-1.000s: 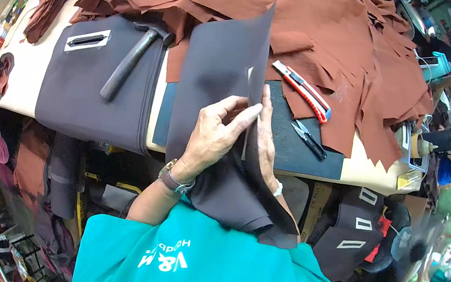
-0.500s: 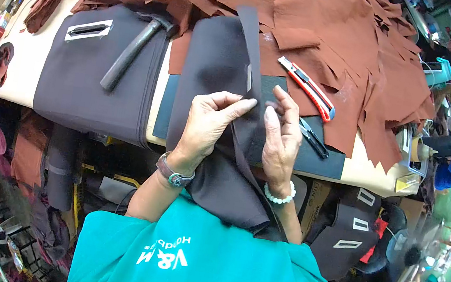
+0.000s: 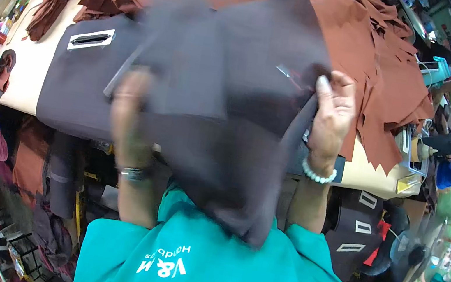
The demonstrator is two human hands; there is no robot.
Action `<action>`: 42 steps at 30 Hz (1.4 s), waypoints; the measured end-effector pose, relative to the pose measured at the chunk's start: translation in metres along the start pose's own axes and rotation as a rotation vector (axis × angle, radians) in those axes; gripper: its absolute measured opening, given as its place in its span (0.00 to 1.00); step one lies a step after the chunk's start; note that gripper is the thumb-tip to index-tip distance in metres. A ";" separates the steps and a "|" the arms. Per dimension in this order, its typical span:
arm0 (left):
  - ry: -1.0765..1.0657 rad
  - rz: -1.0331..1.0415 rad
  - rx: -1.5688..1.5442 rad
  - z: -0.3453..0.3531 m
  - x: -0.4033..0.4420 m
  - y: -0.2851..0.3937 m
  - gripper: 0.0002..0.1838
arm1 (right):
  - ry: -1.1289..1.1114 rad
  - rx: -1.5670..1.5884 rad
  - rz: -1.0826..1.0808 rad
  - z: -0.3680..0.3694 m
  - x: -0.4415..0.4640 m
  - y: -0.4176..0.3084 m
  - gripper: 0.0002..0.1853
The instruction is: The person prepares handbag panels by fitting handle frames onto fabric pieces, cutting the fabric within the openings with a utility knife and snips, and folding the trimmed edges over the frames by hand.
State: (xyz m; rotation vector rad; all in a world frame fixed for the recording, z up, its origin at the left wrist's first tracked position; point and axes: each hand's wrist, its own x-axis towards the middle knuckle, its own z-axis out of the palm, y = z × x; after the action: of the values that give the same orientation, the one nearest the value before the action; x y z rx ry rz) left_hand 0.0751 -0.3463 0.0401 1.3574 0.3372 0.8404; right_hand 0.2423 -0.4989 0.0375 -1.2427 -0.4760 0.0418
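Note:
A dark brown-grey sheet of leather-like material (image 3: 263, 88) is raised and spread between my hands, blurred by motion, its lower end falling against my shirt. My right hand (image 3: 334, 108), with a beaded bracelet, pinches its right edge between thumb and fingers. At the sheet's left side is my left hand (image 3: 131, 96), wearing a watch; its fingers are smeared, so their grip cannot be made out. Beside this hand a hammer handle (image 3: 122, 73) shows blurred, while its head is hidden. The sheet covers most of the red utility knife.
To the left lies a dark stack (image 3: 76, 96) with a white-framed zipped slot (image 3: 92, 39). Brown leather pieces (image 3: 385, 101) cover the table's back and right. Dark panels with white rectangles (image 3: 355, 225) hang below the table at right. Other people are at the far left and right.
My hands have moved apart, left hand leftwards and right hand rightwards and up. The folded dark sheet has been lifted and opened out, covering the hammer head and most of the red knife.

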 end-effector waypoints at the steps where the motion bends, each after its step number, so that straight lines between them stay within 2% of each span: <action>1: -0.002 0.071 0.050 -0.005 0.002 0.013 0.06 | 0.008 -0.033 -0.095 0.005 0.006 -0.003 0.03; 2: -0.030 0.133 0.108 -0.009 0.002 0.023 0.06 | 0.019 -0.064 -0.187 0.010 0.011 -0.005 0.04; 3: -0.080 0.174 0.182 -0.013 -0.002 0.028 0.06 | 0.083 -0.313 -0.347 0.023 0.010 -0.004 0.06; 4: -0.126 0.210 0.256 -0.017 -0.007 0.034 0.06 | 0.020 -0.625 -0.573 0.033 0.003 0.004 0.11; 5: -0.198 0.209 0.331 -0.021 -0.013 0.040 0.07 | -0.119 -0.582 -0.665 0.054 -0.016 0.006 0.14; 7: -0.369 0.189 0.492 -0.043 -0.031 0.058 0.07 | -0.547 -0.276 -0.477 0.089 -0.062 0.033 0.24; 8: -0.479 0.147 0.572 -0.057 -0.044 0.069 0.08 | -0.833 -0.122 -0.211 0.105 -0.092 0.037 0.30; 9: -0.559 0.105 0.626 -0.069 -0.053 0.080 0.08 | -1.063 -0.055 -0.188 0.122 -0.125 0.058 0.32; 10: -0.629 0.063 0.671 -0.082 -0.063 0.092 0.08 | -1.370 -0.057 -0.147 0.128 -0.142 0.057 0.30; 11: -0.642 0.034 0.709 -0.091 -0.072 0.102 0.09 | -1.508 -0.135 -0.068 0.131 -0.159 0.055 0.28; 12: -0.594 0.040 0.740 -0.097 -0.077 0.111 0.09 | -1.456 -0.057 -0.171 0.131 -0.162 0.053 0.27; 13: -0.487 0.069 0.767 -0.100 -0.079 0.117 0.09 | -1.386 0.004 -0.150 0.129 -0.155 0.053 0.25; 15: -0.117 0.188 0.782 -0.099 -0.070 0.118 0.10 | -1.233 0.027 -0.050 0.118 -0.124 0.055 0.21; 16: 0.119 0.252 0.766 -0.091 -0.058 0.112 0.11 | -1.150 -0.040 0.132 0.106 -0.104 0.044 0.20; 17: 0.326 0.297 0.742 -0.080 -0.045 0.104 0.11 | -1.103 0.020 0.378 0.093 -0.084 0.042 0.21; 18: 0.464 0.292 0.709 -0.065 -0.028 0.092 0.12 | -0.973 0.068 0.482 0.080 -0.072 0.044 0.21; 19: 0.536 0.260 0.675 -0.048 -0.016 0.074 0.12 | -0.835 0.099 0.624 0.068 -0.062 0.039 0.28; 21: 0.475 0.191 0.611 -0.013 -0.001 0.023 0.13 | -0.777 0.306 0.745 0.038 -0.045 0.038 0.31; 22: 0.366 0.211 0.578 -0.001 0.001 -0.007 0.14 | -0.782 0.268 0.689 0.026 -0.042 0.032 0.34; 24: 0.189 0.246 0.517 0.025 -0.001 -0.054 0.16 | -0.728 -0.045 0.556 0.014 -0.043 0.009 0.37; 25: 0.136 0.241 0.592 0.031 -0.007 -0.071 0.18 | -0.742 -0.169 0.496 0.009 -0.043 0.015 0.37; 26: 0.081 0.235 0.666 0.033 -0.012 -0.082 0.21 | -0.754 -0.291 0.434 0.004 -0.045 0.026 0.38; 27: -0.026 0.182 0.621 0.032 -0.014 -0.080 0.22 | -0.709 -0.159 0.410 0.003 -0.048 0.035 0.34; 30: -0.128 0.086 0.569 0.014 -0.016 -0.078 0.23 | -0.695 -0.183 0.331 0.000 -0.049 0.051 0.30; 31: -0.270 0.123 0.766 0.005 -0.015 -0.067 0.25 | -0.660 -0.188 0.313 0.001 -0.050 0.055 0.29; 35: -0.351 0.046 1.034 -0.015 -0.021 -0.064 0.33 | -0.602 0.013 0.579 0.011 -0.043 0.039 0.25; 38: -0.326 0.132 1.070 -0.019 -0.023 -0.074 0.34 | -0.754 -0.093 0.637 0.005 -0.041 0.024 0.24; 39: -0.316 0.141 1.087 -0.019 -0.024 -0.078 0.35 | -0.800 0.028 0.672 0.000 -0.046 0.023 0.25; 42: -0.307 0.172 1.134 -0.019 -0.023 -0.084 0.38 | -0.907 0.055 0.612 -0.022 -0.065 0.011 0.29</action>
State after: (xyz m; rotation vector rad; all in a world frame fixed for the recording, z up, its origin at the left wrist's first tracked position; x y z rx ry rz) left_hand 0.0749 -0.3474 -0.0489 2.5642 0.4857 0.5446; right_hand 0.1948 -0.5338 0.0013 -1.2299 -0.8375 1.1655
